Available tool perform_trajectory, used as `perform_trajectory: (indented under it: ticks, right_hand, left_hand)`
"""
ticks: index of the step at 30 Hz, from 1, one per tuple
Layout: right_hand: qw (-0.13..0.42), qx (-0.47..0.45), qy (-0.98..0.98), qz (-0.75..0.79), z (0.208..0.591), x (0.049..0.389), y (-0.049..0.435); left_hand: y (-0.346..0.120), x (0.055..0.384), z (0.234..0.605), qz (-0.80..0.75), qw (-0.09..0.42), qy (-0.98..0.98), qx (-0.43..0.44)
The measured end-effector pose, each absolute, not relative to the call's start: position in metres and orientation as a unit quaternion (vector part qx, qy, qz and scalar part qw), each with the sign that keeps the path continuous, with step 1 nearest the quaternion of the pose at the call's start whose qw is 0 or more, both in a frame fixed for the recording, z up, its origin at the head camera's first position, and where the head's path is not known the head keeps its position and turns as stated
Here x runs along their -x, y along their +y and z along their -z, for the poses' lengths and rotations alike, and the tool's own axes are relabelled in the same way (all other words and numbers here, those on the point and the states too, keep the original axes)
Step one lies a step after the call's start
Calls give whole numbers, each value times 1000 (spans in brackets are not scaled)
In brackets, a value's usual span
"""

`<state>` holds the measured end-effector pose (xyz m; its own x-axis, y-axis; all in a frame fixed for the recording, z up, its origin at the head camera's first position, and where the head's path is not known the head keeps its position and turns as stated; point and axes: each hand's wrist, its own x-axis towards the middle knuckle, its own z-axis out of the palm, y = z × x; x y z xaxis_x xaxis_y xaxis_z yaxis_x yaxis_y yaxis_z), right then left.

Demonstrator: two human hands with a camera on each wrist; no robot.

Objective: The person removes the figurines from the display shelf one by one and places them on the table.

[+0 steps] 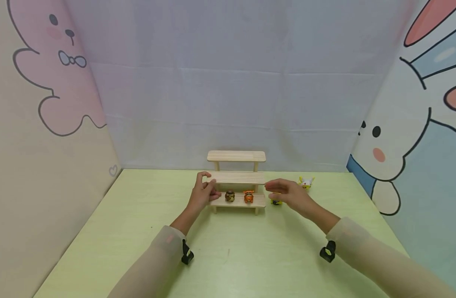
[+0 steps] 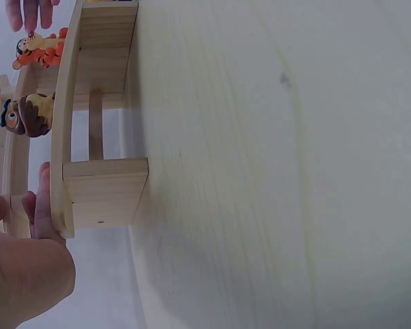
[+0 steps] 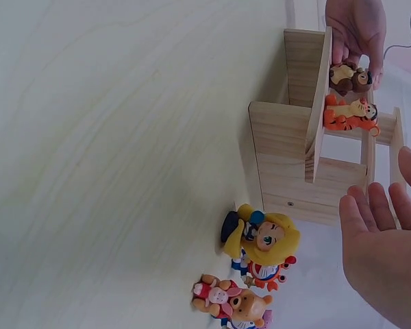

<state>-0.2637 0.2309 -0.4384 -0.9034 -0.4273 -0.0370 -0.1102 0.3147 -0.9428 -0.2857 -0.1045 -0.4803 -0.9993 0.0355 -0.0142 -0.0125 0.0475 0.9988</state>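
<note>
A three-tier wooden display shelf (image 1: 235, 178) stands on the table. On its lowest tier sit an owl figurine (image 1: 229, 196) and an orange tiger figurine (image 1: 248, 197), side by side. My left hand (image 1: 200, 195) holds the shelf's left end, its fingers bent at the middle and lowest tiers, close to the owl. At the opposite end, my right hand (image 1: 293, 198) hovers with fingers extended and thumb apart, nothing in it. Below that hand is a yellow-and-dark figurine (image 1: 276, 202), partly covered by it in the head view.
A white-and-yellow figurine (image 1: 306, 182) stands farther back on the right. In the right wrist view, a yellow-haired doll figurine (image 3: 272, 238) and a bear figurine (image 3: 240, 301) stand among several toys beside the shelf. A pale cloth (image 1: 231, 91) hangs behind the table.
</note>
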Motion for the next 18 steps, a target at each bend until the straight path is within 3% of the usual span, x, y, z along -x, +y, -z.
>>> perform_trajectory:
  ticks: [18]
  right_hand:
    - [141, 195, 779, 579, 454, 262, 207]
  left_hand:
    - [-106, 281, 470, -692, 33, 721, -13]
